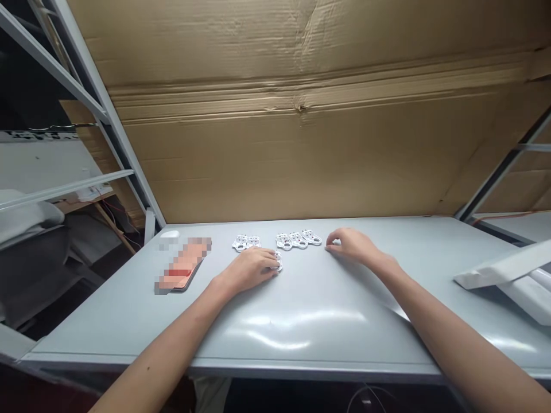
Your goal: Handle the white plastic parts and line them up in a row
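Forearms [185, 338] nearest me, both reaching in over the pale grey surface [301, 338]. Left hand [253, 267]: palm down, fingertips over one small white cutout piece [279, 261], its right edge showing; I cannot tell whether they grip it or just rest on it. Right hand [355, 245]: fingers curled, narrow, just right of three white pieces [298, 240] set in a row; I cannot tell whether the tips meet or hold anything. Two more white pieces [240, 243] lie side by side just beyond the left hand. Left of that hand, a reddish flat object [185, 265], pixelated, with a small white item [170, 234] behind it. Well right of the right hand, long white strips [508, 272]. Cardboard [301, 160] stands beyond both hands.
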Motion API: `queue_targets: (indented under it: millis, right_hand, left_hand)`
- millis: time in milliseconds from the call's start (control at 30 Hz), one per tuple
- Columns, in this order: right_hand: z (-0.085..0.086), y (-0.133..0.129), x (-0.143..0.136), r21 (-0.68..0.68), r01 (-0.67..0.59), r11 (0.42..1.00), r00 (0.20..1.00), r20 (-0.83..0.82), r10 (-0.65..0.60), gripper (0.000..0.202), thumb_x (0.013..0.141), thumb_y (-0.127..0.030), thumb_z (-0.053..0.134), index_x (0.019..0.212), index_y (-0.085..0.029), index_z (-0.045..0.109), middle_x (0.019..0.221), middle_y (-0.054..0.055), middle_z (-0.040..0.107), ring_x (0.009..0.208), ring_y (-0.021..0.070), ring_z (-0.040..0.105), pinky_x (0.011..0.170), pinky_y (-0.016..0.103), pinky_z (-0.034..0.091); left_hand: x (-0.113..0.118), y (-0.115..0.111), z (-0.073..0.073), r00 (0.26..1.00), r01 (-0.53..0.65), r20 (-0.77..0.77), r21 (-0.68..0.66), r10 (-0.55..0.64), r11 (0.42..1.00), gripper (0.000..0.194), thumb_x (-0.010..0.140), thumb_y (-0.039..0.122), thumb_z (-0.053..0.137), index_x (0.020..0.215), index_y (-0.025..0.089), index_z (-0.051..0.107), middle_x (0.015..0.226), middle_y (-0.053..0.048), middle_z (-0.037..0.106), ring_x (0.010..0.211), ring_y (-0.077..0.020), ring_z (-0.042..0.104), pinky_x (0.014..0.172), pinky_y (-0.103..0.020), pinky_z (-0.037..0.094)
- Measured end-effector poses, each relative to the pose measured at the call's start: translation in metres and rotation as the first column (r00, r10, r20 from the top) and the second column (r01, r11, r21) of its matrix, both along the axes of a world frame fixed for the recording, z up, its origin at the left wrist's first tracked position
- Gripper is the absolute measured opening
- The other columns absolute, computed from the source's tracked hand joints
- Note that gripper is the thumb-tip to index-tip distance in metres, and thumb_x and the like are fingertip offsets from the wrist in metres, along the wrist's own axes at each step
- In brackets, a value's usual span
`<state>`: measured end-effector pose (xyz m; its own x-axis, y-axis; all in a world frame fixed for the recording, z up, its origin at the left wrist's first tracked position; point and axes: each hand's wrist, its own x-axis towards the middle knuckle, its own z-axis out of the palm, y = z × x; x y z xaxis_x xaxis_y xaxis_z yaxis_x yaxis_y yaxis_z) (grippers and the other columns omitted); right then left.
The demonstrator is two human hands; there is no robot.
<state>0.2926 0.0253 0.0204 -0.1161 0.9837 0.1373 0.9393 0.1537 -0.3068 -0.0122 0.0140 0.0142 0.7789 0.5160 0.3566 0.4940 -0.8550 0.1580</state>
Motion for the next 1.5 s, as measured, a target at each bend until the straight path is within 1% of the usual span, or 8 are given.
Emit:
queue_targets:
  millis: [233, 333, 500, 800, 967, 1067, 1267, 1500]
  right_hand:
    - [-0.001, -0.001, -0.004, 0.11, -0.018, 0.994, 1.0, 0.003, 0.017, 0.018, 0.086, -0.026, 0.054, 0.092, -0.022, 0.071, 0.098, 0.007, 0.072, 0.085, 0.0239, 0.064, 0.064, 0.03, 0.042]
    - [0.001, -0.009, -0.022, 0.107, -0.155, 0.982, 0.988, -0.002, 0.156, 0.018, 0.087, -0.023, 0.053, 0.087, -0.022, 0.071, 0.093, 0.005, 0.072, 0.079, 0.0211, 0.064, 0.065, 0.029, 0.041]
    - [-0.006, -0.021, -0.051, 0.094, -0.411, 0.907, 0.912, 0.02, 0.411, 0.018, 0.091, -0.026, 0.052, 0.09, -0.022, 0.07, 0.097, 0.006, 0.071, 0.088, 0.0212, 0.063, 0.071, 0.029, 0.042]
    - [-0.014, -0.023, -0.062, 0.173, -0.448, 0.877, 0.894, 0.103, 0.437, 0.021, 0.095, -0.027, 0.049, 0.095, -0.019, 0.069, 0.099, 0.011, 0.069, 0.089, 0.0234, 0.062, 0.075, 0.034, 0.047]
    - [-0.029, -0.018, -0.073, 0.289, -0.491, 0.822, 0.867, 0.074, 0.493, 0.038, 0.095, -0.03, 0.051, 0.129, -0.013, 0.057, 0.129, 0.017, 0.061, 0.122, 0.0301, 0.052, 0.102, 0.045, 0.042]
    - [-0.035, -0.015, -0.073, 0.264, -0.488, 0.832, 0.87, 0.071, 0.487, 0.045, 0.096, -0.034, 0.049, 0.136, -0.014, 0.051, 0.139, 0.018, 0.055, 0.136, 0.0337, 0.039, 0.109, 0.051, 0.034]
    - [-0.023, -0.019, -0.072, 0.249, -0.563, 0.788, 0.825, 0.11, 0.554, 0.027, 0.096, -0.03, 0.048, 0.112, -0.016, 0.065, 0.111, 0.015, 0.068, 0.109, 0.0295, 0.058, 0.096, 0.047, 0.045]
    - [-0.016, -0.024, -0.071, 0.352, -0.506, 0.788, 0.848, 0.037, 0.528, 0.022, 0.094, -0.024, 0.051, 0.103, -0.019, 0.07, 0.1, 0.011, 0.071, 0.093, 0.0249, 0.064, 0.084, 0.042, 0.05]
  left_hand:
    - [-0.006, 0.014, -0.011, 0.998, -0.06, 0.0, 0.114, 0.06, 0.992, 0.026, 0.098, 0.023, 0.048, 0.089, 0.023, 0.073, 0.1, -0.003, 0.075, 0.105, -0.0214, 0.067, 0.096, -0.036, 0.048]
    - [-0.006, 0.022, -0.018, 0.993, -0.118, 0.027, 0.165, 0.115, 0.979, 0.029, 0.099, 0.023, 0.046, 0.089, 0.023, 0.073, 0.103, -0.002, 0.075, 0.108, -0.022, 0.066, 0.096, -0.036, 0.048]
    - [-0.007, 0.026, -0.02, 0.97, -0.242, 0.072, 0.168, 0.233, 0.956, 0.026, 0.098, 0.028, 0.05, 0.089, 0.023, 0.074, 0.098, -0.003, 0.076, 0.098, -0.0226, 0.069, 0.087, -0.035, 0.051]
    - [-0.005, 0.01, -0.007, 0.991, -0.111, -0.072, 0.046, 0.115, 0.993, 0.021, 0.098, 0.03, 0.05, 0.107, 0.023, 0.069, 0.107, -0.004, 0.072, 0.099, -0.022, 0.067, 0.092, -0.035, 0.048]
    - [-0.005, 0.012, -0.01, 0.979, -0.152, -0.123, 0.074, 0.161, 0.986, 0.031, 0.099, 0.037, 0.049, 0.123, 0.021, 0.061, 0.128, -0.009, 0.064, 0.12, -0.027, 0.057, 0.107, -0.045, 0.037]
    - [-0.006, 0.013, -0.013, 0.962, -0.212, -0.167, 0.053, 0.217, 0.976, 0.041, 0.1, 0.041, 0.046, 0.133, 0.019, 0.056, 0.141, -0.012, 0.055, 0.135, -0.0305, 0.044, 0.114, -0.05, 0.029]
    - [-0.006, 0.012, -0.014, 0.938, -0.28, -0.219, -0.029, 0.267, 0.96, 0.05, 0.103, 0.045, 0.037, 0.144, 0.018, 0.046, 0.152, -0.013, 0.04, 0.144, -0.0313, 0.031, 0.117, -0.054, 0.021]
    - [-0.007, 0.012, -0.015, 0.949, -0.265, -0.175, 0.004, 0.262, 0.964, 0.045, 0.103, 0.042, 0.034, 0.137, 0.02, 0.053, 0.143, -0.012, 0.051, 0.137, -0.0307, 0.039, 0.114, -0.053, 0.029]
